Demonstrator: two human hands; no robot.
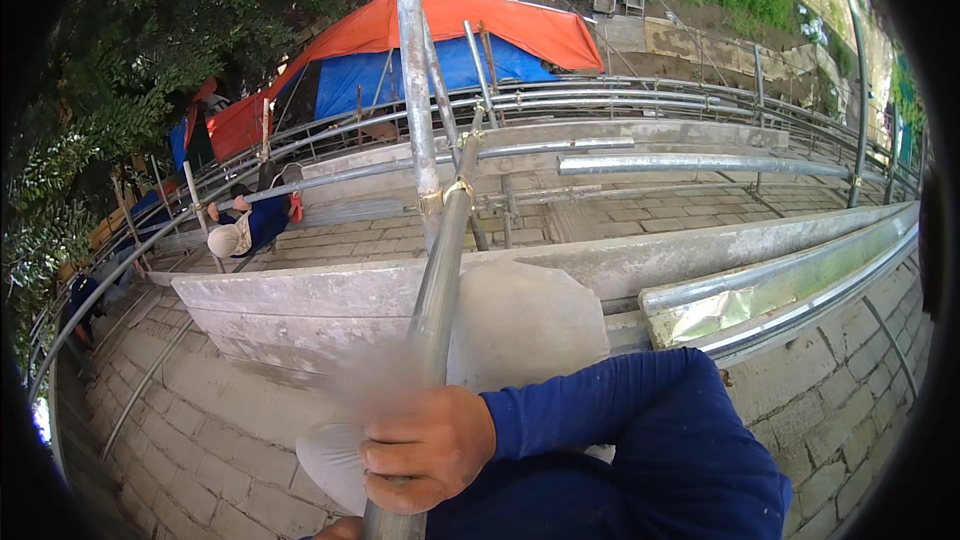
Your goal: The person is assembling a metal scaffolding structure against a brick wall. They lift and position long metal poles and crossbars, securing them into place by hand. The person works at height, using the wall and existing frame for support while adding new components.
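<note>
A grey metal scaffold pipe (437,295) runs from the lower edge up to a clamp (457,188) beside an upright pipe (412,70). My right hand (428,450) is wrapped round its near part, the blue-sleeved arm reaching across from the right. Only a sliver of my left hand (342,528) shows at the bottom edge, next to the same pipe; its fingers are mostly hidden. A blurred patch covers the pipe just above my right hand. My knee in pale grey trousers (525,330) rests by a long concrete beam (290,305).
Metal channels (780,285) lie along the right. Long rails (640,100) and a loose pipe (700,165) cross beyond. A person in dark blue with a pale head covering (232,238) bends over at left; another (83,308) is farther left. An orange tarpaulin (480,25) hangs behind.
</note>
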